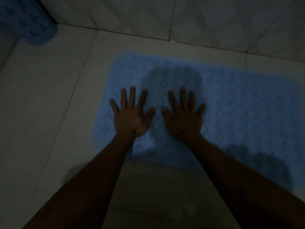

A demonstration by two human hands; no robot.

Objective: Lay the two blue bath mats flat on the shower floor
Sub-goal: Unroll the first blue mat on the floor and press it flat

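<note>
Blue bath mat (231,104), bumpy-textured, lies flat under both spread hands

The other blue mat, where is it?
In the head view the second blue mat sits in the top left corner, by the wall, apart from the flat mat that the left hand and right hand press.

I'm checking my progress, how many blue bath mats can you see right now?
2. One blue mat lies spread on the floor under both hands; a second blue mat sits in the top left corner, partly cut off by the frame.
</note>
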